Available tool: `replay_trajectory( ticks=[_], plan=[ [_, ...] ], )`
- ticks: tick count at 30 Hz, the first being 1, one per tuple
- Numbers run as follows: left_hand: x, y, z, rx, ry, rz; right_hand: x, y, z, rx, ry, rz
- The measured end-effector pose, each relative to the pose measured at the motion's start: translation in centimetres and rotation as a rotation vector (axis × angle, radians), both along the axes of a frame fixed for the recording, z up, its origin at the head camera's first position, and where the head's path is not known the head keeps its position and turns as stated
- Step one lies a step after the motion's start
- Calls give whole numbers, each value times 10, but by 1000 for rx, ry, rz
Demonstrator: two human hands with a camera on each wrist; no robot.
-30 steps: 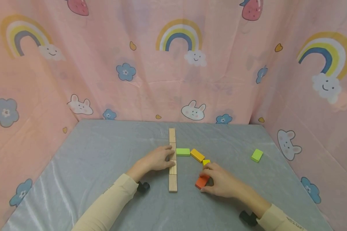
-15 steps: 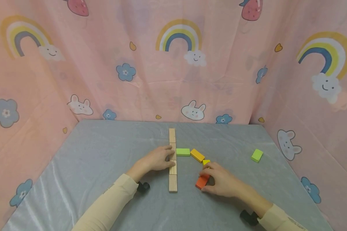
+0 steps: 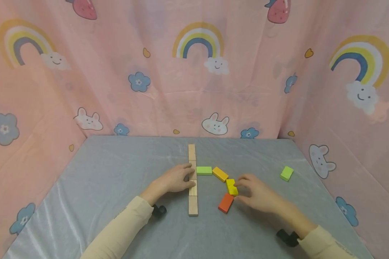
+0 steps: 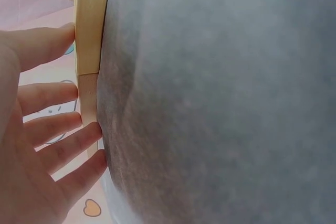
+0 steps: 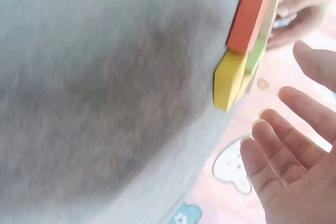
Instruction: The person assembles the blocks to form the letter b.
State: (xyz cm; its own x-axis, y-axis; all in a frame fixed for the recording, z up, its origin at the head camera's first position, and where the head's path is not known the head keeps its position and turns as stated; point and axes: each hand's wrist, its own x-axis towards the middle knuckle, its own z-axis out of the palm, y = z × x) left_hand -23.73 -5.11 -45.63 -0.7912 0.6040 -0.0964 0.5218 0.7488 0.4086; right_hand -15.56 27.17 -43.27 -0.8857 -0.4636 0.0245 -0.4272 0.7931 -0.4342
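Note:
Plain wooden blocks point(image 3: 193, 205) lie end to end in a straight row in the head view. My left hand point(image 3: 175, 178) rests its fingertips and thumb on the middle of that row, fingers extended. From the row's right side curves a chain of coloured blocks: a light green block point(image 3: 204, 171), an orange block point(image 3: 220, 174), a yellow block point(image 3: 232, 187) and a red block point(image 3: 226, 203). Just right of the yellow block is my right hand point(image 3: 259, 194), holding nothing. In the right wrist view its fingers point(image 5: 289, 153) are spread apart from the yellow block point(image 5: 229, 81).
A separate light green block point(image 3: 286, 173) lies toward the table's right edge. Grey cloth point(image 3: 133, 154) covers the table. A pink patterned curtain point(image 3: 168, 100) stands behind it and on both sides.
My right hand has let go of the red block and drawn back to the right, uncovering the yellow block. The left hand stays on the wooden row.

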Motion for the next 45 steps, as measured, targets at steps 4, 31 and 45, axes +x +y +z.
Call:
replay_trajectory(
  ticks=[4,31,45],
  plan=[
    [0,-1,0,11,6,-9,-3,10,3,-29,51,-12],
    [26,-11,4,-65,30,-82,-26,76,8,-64,114,-226],
    [33,-9,3,-73,-19,-83,-35,108,4,-74,80,-323]
  ],
)
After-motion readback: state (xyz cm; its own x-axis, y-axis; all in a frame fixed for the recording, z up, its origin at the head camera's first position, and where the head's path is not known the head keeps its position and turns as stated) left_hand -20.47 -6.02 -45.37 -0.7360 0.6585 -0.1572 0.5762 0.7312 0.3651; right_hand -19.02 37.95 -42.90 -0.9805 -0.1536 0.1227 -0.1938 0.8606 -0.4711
